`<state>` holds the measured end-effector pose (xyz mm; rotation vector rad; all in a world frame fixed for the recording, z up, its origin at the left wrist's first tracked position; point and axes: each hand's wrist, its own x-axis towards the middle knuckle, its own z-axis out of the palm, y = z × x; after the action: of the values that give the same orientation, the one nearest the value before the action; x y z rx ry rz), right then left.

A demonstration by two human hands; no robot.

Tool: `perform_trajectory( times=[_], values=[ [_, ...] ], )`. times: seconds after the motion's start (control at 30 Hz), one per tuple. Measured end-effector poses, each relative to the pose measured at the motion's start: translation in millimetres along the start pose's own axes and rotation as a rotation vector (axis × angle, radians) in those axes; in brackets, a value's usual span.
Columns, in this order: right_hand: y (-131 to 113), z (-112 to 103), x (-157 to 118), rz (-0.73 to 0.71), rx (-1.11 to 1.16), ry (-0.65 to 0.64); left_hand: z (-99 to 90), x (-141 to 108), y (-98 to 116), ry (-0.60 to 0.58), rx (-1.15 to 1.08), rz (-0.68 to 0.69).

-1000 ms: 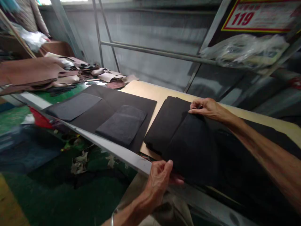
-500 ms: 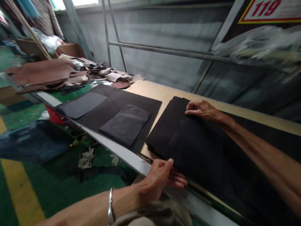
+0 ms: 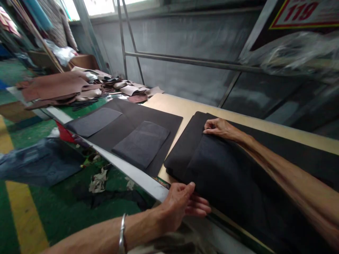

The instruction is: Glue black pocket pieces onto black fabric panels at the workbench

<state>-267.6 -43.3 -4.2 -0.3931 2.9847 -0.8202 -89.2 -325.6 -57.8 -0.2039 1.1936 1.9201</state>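
A large dark cloth (image 3: 238, 176) lies over a stack of black sheets (image 3: 185, 141) on the tan board (image 3: 169, 102). My right hand (image 3: 215, 127) pinches the cloth's far corner, thumb against fingers. At the near edge of the stack is my left hand (image 3: 182, 203), palm turned up, its thumb at the cloth's edge and its other fingers partly beneath; a silver bangle circles that wrist. To the left, two dark grey pieces, one nearer (image 3: 143, 143) and one farther (image 3: 95, 121), rest on a wide black sheet (image 3: 127, 113).
Brown and beige leather pieces (image 3: 55, 86) are heaped at the table's far left end. A metal frame (image 3: 185, 60) stands along the grey wall. Clear plastic (image 3: 291, 53) hangs at upper right. Blue jeans (image 3: 39, 160) and scraps (image 3: 97, 180) lie below the table's white edge (image 3: 132, 176).
My right hand has shifted slightly left with the cloth's corner, which now covers a little more of the stack. The view has tilted slightly. My left hand has hardly moved.
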Motion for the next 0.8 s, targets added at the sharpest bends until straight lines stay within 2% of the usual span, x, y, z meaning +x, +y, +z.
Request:
perform_trajectory(
  times=[0.37, 0.8],
  values=[
    [0.7, 2.8, 1.6, -0.017, 0.0, -0.02, 9.0, -9.5, 11.5, 0.041, 0.018, -0.023],
    [4.5, 7.1, 0.1, -0.012, 0.03, -0.023, 6.4, -1.8, 7.8, 0.009, 0.046, -0.036]
  ],
)
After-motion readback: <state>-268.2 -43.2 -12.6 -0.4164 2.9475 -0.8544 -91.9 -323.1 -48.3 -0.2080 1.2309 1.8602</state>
